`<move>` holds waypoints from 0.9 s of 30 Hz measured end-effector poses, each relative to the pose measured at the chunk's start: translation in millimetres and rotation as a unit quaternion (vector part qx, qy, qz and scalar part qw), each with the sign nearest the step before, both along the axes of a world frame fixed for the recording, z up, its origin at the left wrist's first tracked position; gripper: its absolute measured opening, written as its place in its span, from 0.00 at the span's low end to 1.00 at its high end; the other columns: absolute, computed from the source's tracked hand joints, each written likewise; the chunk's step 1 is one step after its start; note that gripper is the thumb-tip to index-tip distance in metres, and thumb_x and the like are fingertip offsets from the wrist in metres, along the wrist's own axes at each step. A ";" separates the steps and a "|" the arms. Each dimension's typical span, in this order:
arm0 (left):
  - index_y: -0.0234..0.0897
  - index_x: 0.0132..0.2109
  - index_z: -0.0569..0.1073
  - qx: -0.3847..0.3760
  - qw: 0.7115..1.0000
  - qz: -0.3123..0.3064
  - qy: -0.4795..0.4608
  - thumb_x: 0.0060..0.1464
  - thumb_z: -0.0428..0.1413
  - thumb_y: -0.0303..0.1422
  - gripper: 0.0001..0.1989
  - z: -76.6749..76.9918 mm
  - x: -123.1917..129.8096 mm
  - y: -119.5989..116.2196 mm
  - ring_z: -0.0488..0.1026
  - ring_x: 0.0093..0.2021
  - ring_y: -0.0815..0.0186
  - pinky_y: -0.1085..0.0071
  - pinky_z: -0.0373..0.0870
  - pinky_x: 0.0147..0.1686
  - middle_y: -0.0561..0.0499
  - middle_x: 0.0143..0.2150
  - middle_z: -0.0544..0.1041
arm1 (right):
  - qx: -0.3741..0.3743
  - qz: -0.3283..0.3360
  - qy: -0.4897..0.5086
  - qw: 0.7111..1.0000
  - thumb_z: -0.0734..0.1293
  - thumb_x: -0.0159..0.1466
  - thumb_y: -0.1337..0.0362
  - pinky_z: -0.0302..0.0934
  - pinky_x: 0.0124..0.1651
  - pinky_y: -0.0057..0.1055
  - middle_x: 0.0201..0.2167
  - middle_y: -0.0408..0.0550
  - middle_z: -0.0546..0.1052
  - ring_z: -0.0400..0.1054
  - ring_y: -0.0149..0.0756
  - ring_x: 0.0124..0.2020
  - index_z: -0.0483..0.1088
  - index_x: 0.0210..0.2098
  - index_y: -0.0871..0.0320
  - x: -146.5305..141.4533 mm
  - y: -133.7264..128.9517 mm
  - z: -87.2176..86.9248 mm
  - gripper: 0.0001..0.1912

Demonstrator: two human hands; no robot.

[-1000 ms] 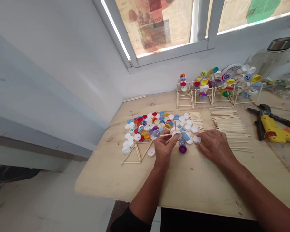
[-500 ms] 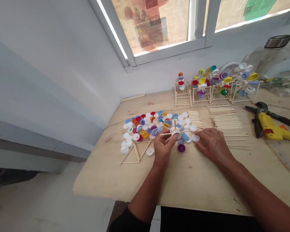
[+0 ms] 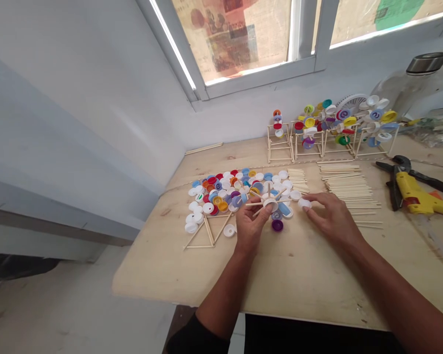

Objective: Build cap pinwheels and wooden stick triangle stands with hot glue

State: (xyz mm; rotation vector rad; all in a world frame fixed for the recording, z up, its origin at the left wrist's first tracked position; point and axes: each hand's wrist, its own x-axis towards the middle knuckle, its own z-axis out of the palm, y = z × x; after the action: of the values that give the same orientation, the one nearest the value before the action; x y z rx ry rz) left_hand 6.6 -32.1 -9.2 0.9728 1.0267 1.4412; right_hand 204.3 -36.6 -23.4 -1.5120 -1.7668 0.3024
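My left hand [image 3: 251, 226] is closed on a wheel of sticks [image 3: 269, 204], a white cap hub with thin wooden sticks poking outward all round. Between thumb and fingers of my right hand [image 3: 328, 214] is a white bottle cap [image 3: 304, 202], raised off the table and tilted. A dark purple cap [image 3: 277, 225] lies just below the wheel. Many loose bottle caps [image 3: 221, 194] in white, blue, red and orange spread behind my left hand. A white cap with a hole [image 3: 229, 230] and a flat triangular stick frame [image 3: 206, 233] rest to its left.
Rows of wooden sticks [image 3: 349, 184] lie behind my right hand. To the right are a yellow glue gun [image 3: 413, 191] and black pliers [image 3: 393, 184]. Stick stands with cap wheels [image 3: 310, 130] line the wall near a glass bottle [image 3: 409, 88].
My right hand has picked the white bottle cap up from the table and tilted it, moving slightly to the right. My left hand keeps its hold on the wheel.
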 end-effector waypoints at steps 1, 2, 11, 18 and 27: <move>0.35 0.37 0.72 -0.001 1.000 -0.002 -0.003 0.40 0.66 0.38 0.17 0.0 0.1 -0.1 0.74 0.31 0.67 0.70 0.71 0.35 0.51 0.30 0.76 | -0.027 -0.001 0.057 0.998 0.64 0.59 0.57 0.59 0.46 0.41 0.40 0.50 0.78 0.70 0.43 0.43 0.74 0.39 0.55 0.6 -0.2 4.7 0.13; 0.35 0.36 0.72 -0.001 1.000 -0.005 -0.006 0.40 0.66 0.37 0.17 0.0 0.1 -0.3 0.74 0.31 0.67 0.70 0.71 0.35 0.51 0.30 0.76 | -0.057 -0.004 0.111 0.992 0.65 0.58 0.55 0.60 0.45 0.41 0.39 0.49 0.78 0.70 0.43 0.42 0.74 0.39 0.55 0.9 -0.7 9.6 0.14; 0.35 0.37 0.73 -0.022 0.999 -0.032 -0.013 0.41 0.66 0.35 0.16 0.4 1.2 -3.3 0.72 0.29 0.70 0.73 0.69 0.34 0.53 0.30 0.76 | -0.146 0.034 0.331 0.932 0.68 0.56 0.52 0.64 0.39 0.33 0.39 0.48 0.78 0.71 0.39 0.39 0.76 0.38 0.54 -3.2 -6.2 27.5 0.16; 0.34 0.36 0.75 -0.037 0.998 -0.059 0.004 0.39 0.67 0.37 0.17 4.8 5.5 -6.6 0.74 0.32 0.67 0.71 0.71 0.35 0.50 0.32 0.78 | -0.135 0.055 0.266 0.953 0.66 0.57 0.51 0.63 0.42 0.38 0.38 0.49 0.78 0.71 0.40 0.38 0.75 0.39 0.55 -6.3 -7.4 30.9 0.17; 0.34 0.35 0.75 -0.052 0.997 -0.052 0.019 0.38 0.67 0.38 0.17 5.1 5.4 -6.8 0.74 0.31 0.67 0.71 0.71 0.34 0.50 0.31 0.77 | -0.029 0.080 0.130 0.988 0.64 0.61 0.56 0.62 0.50 0.40 0.41 0.47 0.78 0.70 0.40 0.44 0.74 0.39 0.52 -8.4 -9.7 27.1 0.11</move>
State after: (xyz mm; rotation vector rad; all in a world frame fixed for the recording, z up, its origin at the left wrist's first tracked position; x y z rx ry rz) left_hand 12.0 -39.0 -4.1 0.9679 1.0531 1.2769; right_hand 195.9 -46.3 3.7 -1.3054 -1.6832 0.6082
